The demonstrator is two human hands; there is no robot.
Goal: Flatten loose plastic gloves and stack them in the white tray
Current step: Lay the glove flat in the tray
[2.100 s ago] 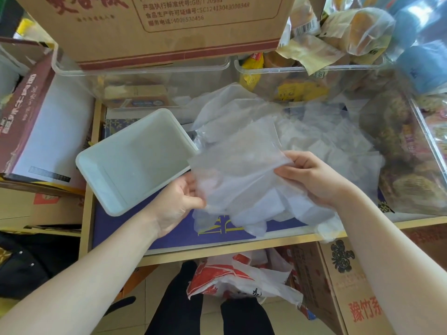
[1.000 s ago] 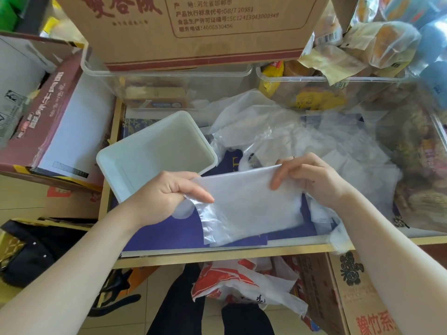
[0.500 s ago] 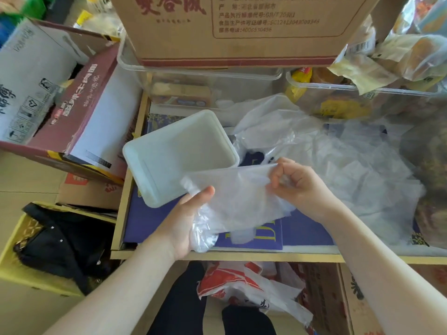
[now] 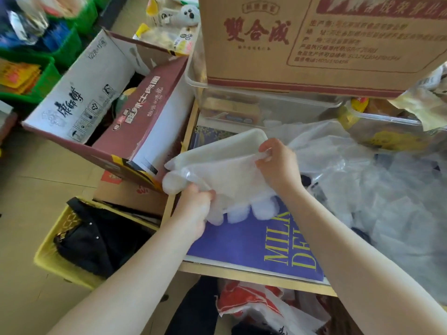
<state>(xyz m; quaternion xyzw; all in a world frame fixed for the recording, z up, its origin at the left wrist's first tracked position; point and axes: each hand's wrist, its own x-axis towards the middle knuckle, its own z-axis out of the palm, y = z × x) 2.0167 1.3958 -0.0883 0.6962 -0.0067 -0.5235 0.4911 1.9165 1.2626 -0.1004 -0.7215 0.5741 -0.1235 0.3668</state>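
Note:
A clear plastic glove (image 4: 232, 182) is spread flat over the white tray (image 4: 225, 146), its finger ends hanging past the tray's near edge. My left hand (image 4: 196, 209) grips the glove's near left corner. My right hand (image 4: 278, 163) pinches the far right edge of the glove above the tray's right side. A heap of loose plastic gloves (image 4: 377, 189) lies to the right on the table.
A purple sheet with yellow letters (image 4: 261, 250) covers the wooden table (image 4: 242, 274). Clear bins (image 4: 266, 110) and a big cardboard box (image 4: 314, 44) stand behind the tray. Open cartons (image 4: 108, 112) and a yellow basket (image 4: 60, 250) sit at the left, beyond the table's edge.
Both hands carried the flattened glove leftward from over the purple sheet onto the white tray. The view also swung left.

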